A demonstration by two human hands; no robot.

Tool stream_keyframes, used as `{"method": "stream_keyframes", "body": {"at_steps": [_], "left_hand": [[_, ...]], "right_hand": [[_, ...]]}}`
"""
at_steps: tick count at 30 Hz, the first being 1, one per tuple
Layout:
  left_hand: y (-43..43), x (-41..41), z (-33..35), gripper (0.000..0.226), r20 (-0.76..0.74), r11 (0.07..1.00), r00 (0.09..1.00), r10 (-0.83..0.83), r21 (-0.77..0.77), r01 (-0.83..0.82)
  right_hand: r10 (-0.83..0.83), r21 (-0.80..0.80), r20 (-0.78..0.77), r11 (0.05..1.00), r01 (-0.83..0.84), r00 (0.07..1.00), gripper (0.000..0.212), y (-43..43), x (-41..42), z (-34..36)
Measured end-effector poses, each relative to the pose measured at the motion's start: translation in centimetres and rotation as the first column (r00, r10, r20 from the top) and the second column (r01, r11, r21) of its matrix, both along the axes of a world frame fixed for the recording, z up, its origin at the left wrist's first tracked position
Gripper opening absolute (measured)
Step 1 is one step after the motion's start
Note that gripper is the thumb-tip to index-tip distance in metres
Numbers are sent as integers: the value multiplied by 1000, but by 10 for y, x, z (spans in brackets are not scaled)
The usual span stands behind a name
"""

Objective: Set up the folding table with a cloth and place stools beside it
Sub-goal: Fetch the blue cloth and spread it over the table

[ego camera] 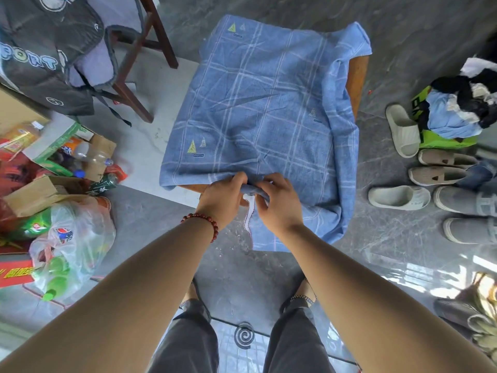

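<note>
Bunching the near hem of the blue checked cloth (269, 103) at centre frame, the left hand (223, 196) and right hand (279, 203) are both curling tightly around the fabric, apparently tugging it square over the wooden surface (356, 76) it is covering.

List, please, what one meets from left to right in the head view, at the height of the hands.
plastic bag of bottles → left hand → right hand, both holding the blue cloth → pale slipper → grey shoe
</note>
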State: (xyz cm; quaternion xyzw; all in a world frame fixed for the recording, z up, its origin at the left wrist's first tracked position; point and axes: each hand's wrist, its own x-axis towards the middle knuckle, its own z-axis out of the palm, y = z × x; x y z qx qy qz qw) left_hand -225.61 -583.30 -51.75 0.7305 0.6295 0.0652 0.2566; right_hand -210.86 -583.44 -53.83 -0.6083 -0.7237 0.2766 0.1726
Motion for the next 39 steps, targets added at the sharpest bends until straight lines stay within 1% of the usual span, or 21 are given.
{"method": "stream_keyframes", "body": {"at_steps": [1, 3, 5, 7, 9, 11, 14, 17, 20, 24, 26, 28, 30, 32, 33, 36, 39], "left_hand": [[1, 0, 0, 15, 15, 1000, 1000, 13, 14, -13], [1, 0, -1, 17, 23, 999, 1000, 20, 31, -21], [-1, -1, -5, 21, -27, 1000, 999, 28, 0, -28], [-2, -4, -10, 23, -96, 996, 993, 74, -49, -79], [-2, -9, -14, 23, -100, 985, 984, 147, -74, -154], [0, -14, -12, 18, -40, 969, 972, 232, -79, -235], [3, -19, -8, 20, -3, 962, 964, 267, -66, -267], [6, -25, -3, 21, -22, 974, 975, 222, -44, -223], [4, -34, -3, 23, -94, 987, 984, 153, -27, -156], [-9, -53, -2, 24, -153, 995, 984, 94, -20, -99], [-16, -60, -1, 24, -169, 994, 982, 89, -45, -98], [-22, -64, -3, 23, -195, 989, 977, 87, -99, -108], [-27, -66, -7, 23, -207, 977, 975, 77, -179, -115], [-31, -67, -11, 25, -209, 963, 977, 51, -249, -104], [-33, -67, -13, 26, -202, 956, 979, 41, -276, -97], [-37, -65, -15, 26, -143, 943, 988, 60, -317, -103], [-36, -57, -13, 26, -97, 948, 991, 97, -295, -121]], "right_hand": [[-6, 3, -27, 1000, 6, 1000, 24, 1, -2, 2], [-74, -41, -114, 997, 70, 991, 20, 2, -6, 6], [-146, -83, -177, 988, 133, 973, 23, 4, -10, 8], [-186, -111, -224, 980, 164, 957, 23, 6, -11, 9], [-234, -166, -235, 966, 198, 943, 21, 8, -11, 10], [-272, -210, -211, 951, 229, 939, 19, 10, -10, 11], [-298, -174, -150, 947, 272, 943, 21, 9, -7, 7], [-319, -167, -91, 939, 301, 943, 17, 8, -4, 4], [-300, -163, -57, 944, 288, 952, 14, 5, -8, 2], [-233, -291, -33, 932, 214, 972, 19, -1, -19, 6], [-195, -352, -6, 918, 181, 981, 24, -7, -23, 7], [-172, -398, 55, 900, 179, 984, 28, -11, -26, 5], [-176, -431, 111, 879, 207, 978, 26, -17, -27, 1], [-192, -455, 138, 859, 234, 972, 18, -20, -26, -3], [-199, -468, 130, 851, 237, 971, 19, -22, -24, -4], [-272, -502, 88, 819, 279, 958, 35, -24, -18, -3], [-311, -489, 64, 818, 302, 948, 36, -22, -13, -2]]}}
